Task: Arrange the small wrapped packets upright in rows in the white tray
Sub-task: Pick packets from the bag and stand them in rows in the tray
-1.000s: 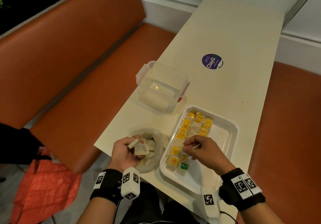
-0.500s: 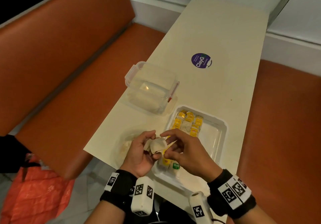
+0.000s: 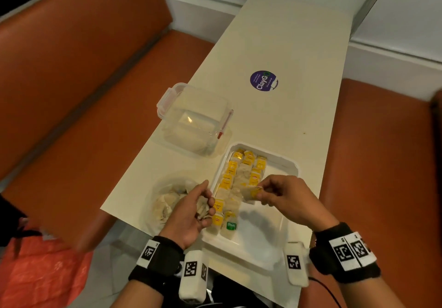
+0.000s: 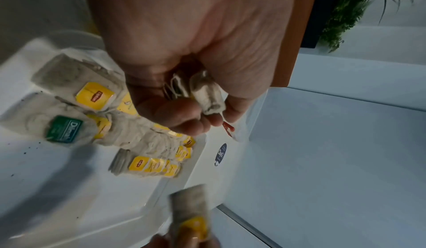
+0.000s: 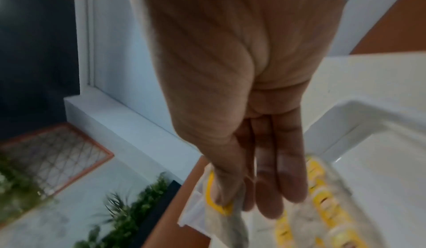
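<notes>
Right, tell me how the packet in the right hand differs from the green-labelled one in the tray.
The packet in the right hand has a yellow label; the green-labelled packet has a green one. The first is pinched in the air above the white tray; the second stands in the tray at the near end of a row. Both are small pale packets with a label.

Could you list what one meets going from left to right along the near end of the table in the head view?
Clear bag of loose packets → left hand → green-labelled packet → right hand.
</notes>
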`<state>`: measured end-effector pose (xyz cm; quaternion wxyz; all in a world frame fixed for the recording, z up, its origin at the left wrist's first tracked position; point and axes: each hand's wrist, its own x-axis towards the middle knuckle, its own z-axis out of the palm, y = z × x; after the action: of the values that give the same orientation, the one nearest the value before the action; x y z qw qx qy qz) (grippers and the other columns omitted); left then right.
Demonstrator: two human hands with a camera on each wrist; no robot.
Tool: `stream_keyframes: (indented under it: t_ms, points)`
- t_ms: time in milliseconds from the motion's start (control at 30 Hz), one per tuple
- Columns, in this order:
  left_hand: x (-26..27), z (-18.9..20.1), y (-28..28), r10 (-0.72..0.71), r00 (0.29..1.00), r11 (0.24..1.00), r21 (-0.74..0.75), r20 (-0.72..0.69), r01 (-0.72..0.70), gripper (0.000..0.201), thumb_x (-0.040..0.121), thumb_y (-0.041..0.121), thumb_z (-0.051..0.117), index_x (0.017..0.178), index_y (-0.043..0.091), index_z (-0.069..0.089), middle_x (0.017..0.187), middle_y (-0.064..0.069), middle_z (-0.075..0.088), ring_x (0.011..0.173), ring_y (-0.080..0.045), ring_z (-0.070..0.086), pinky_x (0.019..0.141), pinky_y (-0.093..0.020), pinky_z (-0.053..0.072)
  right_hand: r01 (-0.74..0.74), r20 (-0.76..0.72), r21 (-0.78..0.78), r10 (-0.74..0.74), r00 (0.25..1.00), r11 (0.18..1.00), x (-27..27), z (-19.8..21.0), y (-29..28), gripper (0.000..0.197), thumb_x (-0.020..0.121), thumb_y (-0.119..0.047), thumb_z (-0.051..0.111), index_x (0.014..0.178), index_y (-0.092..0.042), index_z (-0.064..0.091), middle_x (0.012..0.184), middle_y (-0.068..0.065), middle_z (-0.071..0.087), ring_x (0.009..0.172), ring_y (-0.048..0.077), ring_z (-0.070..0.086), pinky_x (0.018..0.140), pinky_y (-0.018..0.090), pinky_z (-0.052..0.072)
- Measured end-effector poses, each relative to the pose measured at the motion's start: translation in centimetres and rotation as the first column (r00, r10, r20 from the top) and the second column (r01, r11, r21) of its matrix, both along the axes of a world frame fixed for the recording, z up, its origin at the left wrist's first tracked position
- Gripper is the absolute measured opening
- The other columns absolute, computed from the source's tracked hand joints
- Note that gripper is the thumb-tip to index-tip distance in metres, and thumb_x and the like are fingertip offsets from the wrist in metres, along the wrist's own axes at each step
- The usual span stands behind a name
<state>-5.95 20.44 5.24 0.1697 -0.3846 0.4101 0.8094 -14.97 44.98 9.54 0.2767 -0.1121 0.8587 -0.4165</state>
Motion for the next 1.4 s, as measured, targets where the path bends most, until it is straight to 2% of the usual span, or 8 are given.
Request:
stream_keyframes:
  t_ms: [100, 300, 500, 633, 733, 1133, 1200, 1400]
  points:
    - [-0.1, 0.1, -0.3, -0.004, 1.000, 0.999, -0.037, -0.006, 0.004, 0.027, 0.097, 0.043, 0.068, 0.083, 0.022, 0.060, 0.074, -0.002, 0.058, 0.057, -0.014, 0.051, 0.045, -0.024, 0.026, -0.113, 0.015, 0.202, 0.112, 0.994, 0.973, -0.3, -2.4, 1.0, 0.005, 0.093, -0.032, 0.076, 0.097, -0.031, 0.079, 0.082, -0.015, 0.074, 0.073, -0.004, 0.065, 0.075, 0.022, 0.052]
    - [-0.4, -0.1, -0.1, -0.054, 0.998, 0.995, -0.088, -0.026, 0.051, 0.027, 0.100, 0.041, 0.066, 0.082, 0.020, 0.061, 0.075, -0.003, 0.058, 0.057, -0.015, 0.051, 0.044, -0.024, 0.026, -0.193, 0.040, 0.307, 0.190, 0.981, 0.932, 0.3, -5.3, -0.5, 0.015, 0.092, -0.034, 0.076, 0.105, -0.030, 0.082, 0.089, -0.016, 0.070, 0.075, -0.006, 0.057, 0.068, 0.009, 0.037]
    - [-0.4, -0.3, -0.1, -0.077, 0.997, 0.992, -0.107, -0.028, 0.074, 0.024, 0.099, 0.036, 0.068, 0.083, 0.019, 0.063, 0.075, -0.003, 0.058, 0.056, -0.014, 0.051, 0.040, -0.023, 0.027, -0.182, -0.004, 0.281, 0.190, 0.982, 0.942, 0.1, -3.9, -1.3, 0.008, 0.082, -0.038, 0.085, 0.088, -0.031, 0.084, 0.076, -0.023, 0.069, 0.067, -0.011, 0.059, 0.062, 0.007, 0.036]
    - [-0.5, -0.4, -0.3, -0.085, 0.996, 0.990, -0.119, -0.020, 0.082, 0.023, 0.099, 0.036, 0.068, 0.085, 0.019, 0.063, 0.075, -0.003, 0.059, 0.057, -0.014, 0.051, 0.041, -0.023, 0.027, -0.183, 0.123, 0.141, 0.167, 0.978, 0.973, -0.3, -2.4, -0.8, 0.009, 0.076, -0.032, 0.091, 0.078, -0.026, 0.085, 0.071, -0.019, 0.074, 0.060, -0.011, 0.059, 0.057, 0.006, 0.041]
    - [-0.6, -0.4, -0.2, -0.085, 0.996, 0.989, -0.122, -0.010, 0.083, 0.023, 0.099, 0.036, 0.068, 0.084, 0.019, 0.064, 0.074, -0.003, 0.059, 0.057, -0.014, 0.051, 0.040, -0.023, 0.027, -0.081, 0.021, 0.256, 0.079, 0.997, 0.963, -0.9, -3.1, -0.4, 0.008, 0.080, -0.032, 0.087, 0.074, -0.028, 0.083, 0.073, -0.020, 0.075, 0.064, -0.009, 0.062, 0.065, 0.014, 0.046]
    - [-0.4, -0.7, -0.2, -0.102, 0.995, 0.986, -0.134, -0.003, 0.101, 0.023, 0.098, 0.035, 0.070, 0.084, 0.018, 0.064, 0.075, -0.003, 0.059, 0.056, -0.014, 0.051, 0.043, -0.024, 0.026, -0.141, 0.142, 0.231, 0.110, 0.984, 0.963, -0.1, -7.5, -1.3, 0.006, 0.087, -0.027, 0.082, 0.086, -0.025, 0.076, 0.081, -0.008, 0.074, 0.079, 0.011, 0.070, 0.070, 0.021, 0.054]
    - [-0.3, -0.5, -0.2, -0.098, 0.995, 0.986, -0.135, -0.001, 0.097, 0.022, 0.098, 0.035, 0.070, 0.085, 0.018, 0.064, 0.074, -0.003, 0.059, 0.056, -0.014, 0.051, 0.042, -0.024, 0.026, -0.140, 0.136, 0.240, 0.109, 0.985, 0.961, -0.3, -8.4, -1.5, 0.006, 0.088, -0.025, 0.081, 0.087, -0.026, 0.074, 0.085, -0.008, 0.072, 0.081, 0.011, 0.066, 0.066, 0.016, 0.047]
    - [0.0, -0.2, -0.4, -0.095, 0.995, 0.985, -0.146, -0.006, 0.093, 0.022, 0.098, 0.035, 0.069, 0.085, 0.017, 0.063, 0.074, -0.003, 0.059, 0.056, -0.013, 0.051, 0.042, -0.023, 0.027, 0.048, 0.057, 0.210, -0.061, 0.996, 0.977, -0.8, -10.1, -2.0, 0.010, 0.088, -0.024, 0.080, 0.086, -0.030, 0.073, 0.088, -0.006, 0.072, 0.084, 0.010, 0.065, 0.064, 0.010, 0.040]
